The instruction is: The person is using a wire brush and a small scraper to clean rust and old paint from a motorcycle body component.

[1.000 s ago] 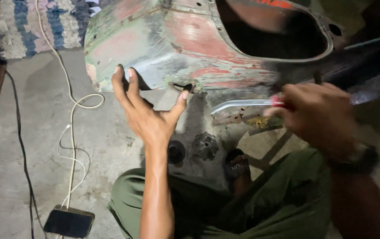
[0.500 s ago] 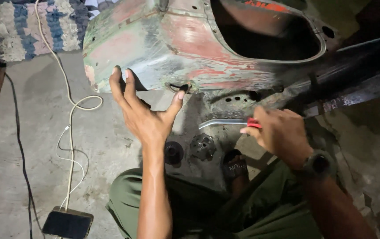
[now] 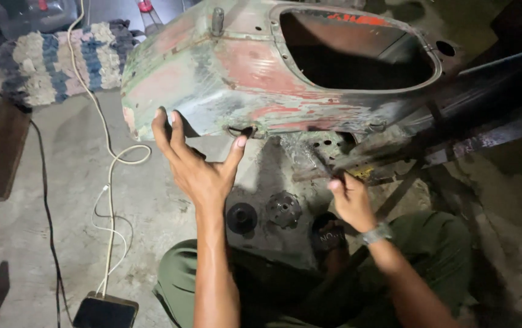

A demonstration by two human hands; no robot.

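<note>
Head view: left hand (image 3: 197,167) spread wide, palm up against the lower edge of the worn green-and-red metal body shell (image 3: 236,79), fingers (image 3: 165,130) pressed to its curved corner and thumb tip touching a small dark hook under the rim. Right hand (image 3: 351,200) curled closed just beneath the shell's underside, beside the dark frame bars (image 3: 455,133); what sits inside that closed grip too dark to tell. Wristwatch (image 3: 376,233) on the right wrist. Shell itself raised above the concrete floor (image 3: 60,200), its large oval opening facing up, directly ahead of green-trousered knees. Two round black parts (image 3: 264,212) on the floor between the forearms; white cable (image 3: 110,182) trailing down to a dark phone (image 3: 105,313) at lower left; striped woven mat (image 3: 60,58) beyond. Against half a second before: left hand unmoved on the same corner; right hand drawn in lower and closer under the shell, the red-handled tool and the bright metal strip no longer seen in it.
</note>
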